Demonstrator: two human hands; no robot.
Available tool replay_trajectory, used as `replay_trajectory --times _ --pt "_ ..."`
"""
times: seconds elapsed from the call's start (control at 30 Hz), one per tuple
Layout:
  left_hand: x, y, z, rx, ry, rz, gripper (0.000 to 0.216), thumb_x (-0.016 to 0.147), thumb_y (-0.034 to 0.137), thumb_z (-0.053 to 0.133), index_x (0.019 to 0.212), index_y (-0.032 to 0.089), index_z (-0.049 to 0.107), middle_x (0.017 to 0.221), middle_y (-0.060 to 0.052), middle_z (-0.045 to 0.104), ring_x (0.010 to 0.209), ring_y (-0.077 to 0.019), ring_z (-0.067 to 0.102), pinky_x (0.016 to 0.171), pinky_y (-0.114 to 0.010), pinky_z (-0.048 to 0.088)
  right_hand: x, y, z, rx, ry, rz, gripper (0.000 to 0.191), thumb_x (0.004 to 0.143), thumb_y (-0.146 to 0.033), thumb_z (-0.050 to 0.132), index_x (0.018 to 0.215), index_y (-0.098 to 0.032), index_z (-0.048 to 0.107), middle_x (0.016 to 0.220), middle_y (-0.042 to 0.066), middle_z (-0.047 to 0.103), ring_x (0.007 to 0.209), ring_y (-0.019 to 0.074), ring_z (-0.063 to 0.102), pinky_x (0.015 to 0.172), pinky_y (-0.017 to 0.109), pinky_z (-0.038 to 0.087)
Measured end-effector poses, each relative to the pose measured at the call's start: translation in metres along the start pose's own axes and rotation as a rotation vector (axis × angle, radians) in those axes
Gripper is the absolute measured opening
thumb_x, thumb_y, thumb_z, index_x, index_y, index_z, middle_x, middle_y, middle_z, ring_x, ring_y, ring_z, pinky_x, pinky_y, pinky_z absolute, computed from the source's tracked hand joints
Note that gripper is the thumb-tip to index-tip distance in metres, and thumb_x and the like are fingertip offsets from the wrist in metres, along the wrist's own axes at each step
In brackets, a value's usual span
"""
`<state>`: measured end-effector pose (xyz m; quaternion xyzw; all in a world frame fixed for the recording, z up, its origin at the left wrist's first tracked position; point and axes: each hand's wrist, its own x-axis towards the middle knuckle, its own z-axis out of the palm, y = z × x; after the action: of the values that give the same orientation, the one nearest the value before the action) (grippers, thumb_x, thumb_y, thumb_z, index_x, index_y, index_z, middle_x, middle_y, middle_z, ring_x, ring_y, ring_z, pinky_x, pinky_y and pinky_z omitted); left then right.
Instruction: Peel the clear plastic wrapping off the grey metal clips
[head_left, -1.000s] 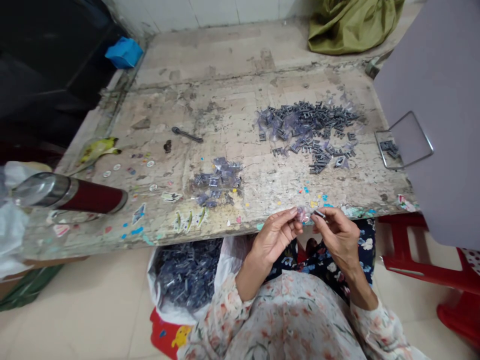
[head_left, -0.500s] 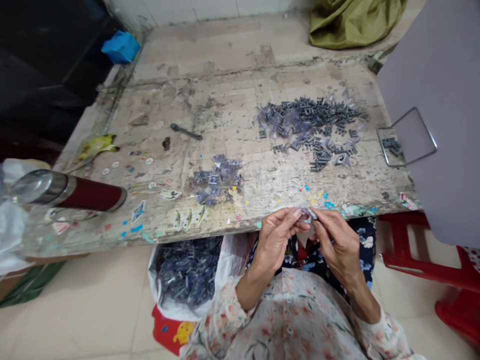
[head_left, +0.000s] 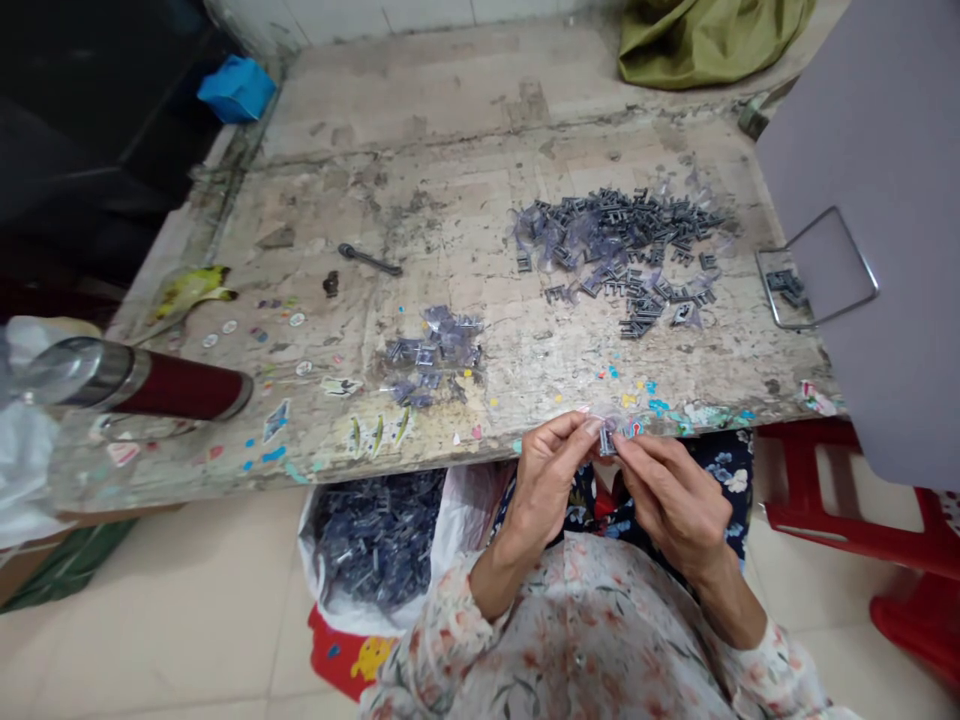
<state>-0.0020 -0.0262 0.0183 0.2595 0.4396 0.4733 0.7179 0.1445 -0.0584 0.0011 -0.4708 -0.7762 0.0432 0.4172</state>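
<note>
At the front edge of the table, both hands meet over a small grey plastic clip (head_left: pixel 607 440) with a clear plastic piece against it. My left hand (head_left: pixel 541 478) pinches the clear piece between thumb and fingertips. Closed on the grey clip from the other side is my right hand (head_left: pixel 677 492). Whether the two parts are locked together is hidden by the fingertips. Beyond the hands lies a large pile of grey clips (head_left: pixel 649 215) mixed with clear pieces. A smaller heap of clear-and-grey pieces (head_left: pixel 436 352) is to the left.
A white sack (head_left: pixel 466 530) full of similar pieces stands below the table edge. On the worn table (head_left: pixel 465 170) are a dark red flask (head_left: pixel 187 382), a dark rod-like tool (head_left: pixel 369 260), a banana peel (head_left: pixel 191 295) and stickers. A grey panel (head_left: pixel 870 200) rises at right, near a red stool (head_left: pixel 840 520).
The grey clip has turned from a slant to upright and shifted left against the clear piece. My right fingers have moved slightly left with it; my left hand has barely moved.
</note>
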Motion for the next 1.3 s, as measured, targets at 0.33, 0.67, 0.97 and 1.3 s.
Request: replay_trajectory --times 0.33,0.67,0.97,1.3 --pt "0.005 0.012 -0.006 -0.041 -0.077 -0.160 0.021 0.073 0.034 0.077 0.075 0.014 0.071 0.062 0.000 0.060 0.055 -0.0090 0.053 0.059 -0.022 0.045 0.001 0.005 -0.006 -0.023 -0.016 -0.029 0.058 0.089 -0.007 0.058 0.142 -0.029 0.047 0.101 0.007 0.071 0.088 0.0180 0.070 0.078 0.029 0.059" --pt "0.012 0.016 -0.010 -0.026 -0.140 -0.182 0.020 0.071 0.033 0.077 0.073 0.014 0.072 0.058 0.001 0.057 0.051 -0.0078 0.049 0.056 -0.022 0.042 0.003 0.006 -0.008 -0.012 -0.052 -0.076 0.062 0.088 -0.003 0.056 0.145 -0.025 0.043 0.102 0.009 0.070 0.093 0.0180 0.068 0.081 0.030 0.058" --pt "0.010 0.018 -0.015 0.301 -0.149 0.032 0.024 0.084 0.035 0.067 0.070 0.016 0.069 0.058 0.001 0.056 0.057 -0.0103 0.049 0.062 -0.023 0.040 0.003 0.007 -0.007 -0.027 -0.051 -0.073 0.061 0.087 -0.003 0.057 0.143 -0.024 0.045 0.102 0.009 0.070 0.093 0.0186 0.068 0.080 0.030 0.058" --pt "0.012 0.032 -0.018 0.474 -0.269 0.093 0.028 0.087 0.038 0.063 0.074 0.013 0.067 0.061 0.002 0.054 0.056 -0.0090 0.050 0.059 -0.021 0.041 0.013 0.004 -0.011 0.032 -0.062 -0.050 0.057 0.086 -0.008 0.065 0.139 -0.016 0.048 0.102 0.010 0.069 0.093 0.0187 0.066 0.084 0.031 0.057"
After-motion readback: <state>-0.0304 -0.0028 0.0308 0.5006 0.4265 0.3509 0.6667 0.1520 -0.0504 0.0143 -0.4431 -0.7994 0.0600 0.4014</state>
